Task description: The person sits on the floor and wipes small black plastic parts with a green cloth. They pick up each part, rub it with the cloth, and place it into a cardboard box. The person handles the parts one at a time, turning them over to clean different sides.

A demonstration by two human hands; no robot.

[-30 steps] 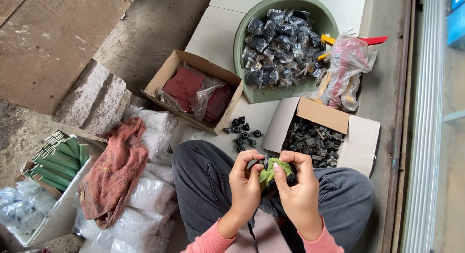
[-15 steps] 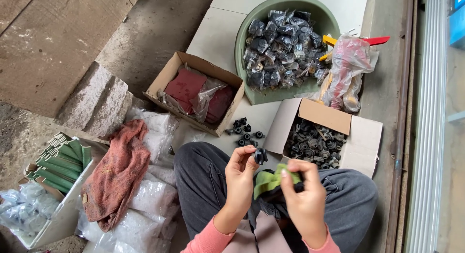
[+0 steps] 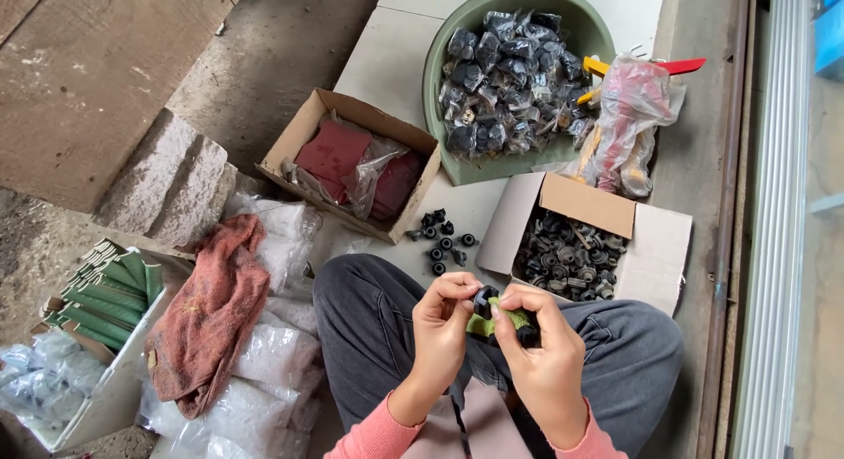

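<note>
Left hand pinching a small black part, right hand gripping a green cloth, above lap, open box of black parts near

Two hands: the left hand and the right hand, sharing one green cloth and one black part. Three cardboard boxes: one with red sheets at ten o'clock from the hands, one with dark parts at one o'clock, one with green packs at nine o'clock. One green basin at twelve o'clock. About seven loose black parts lie on the floor. One red rag.
</note>
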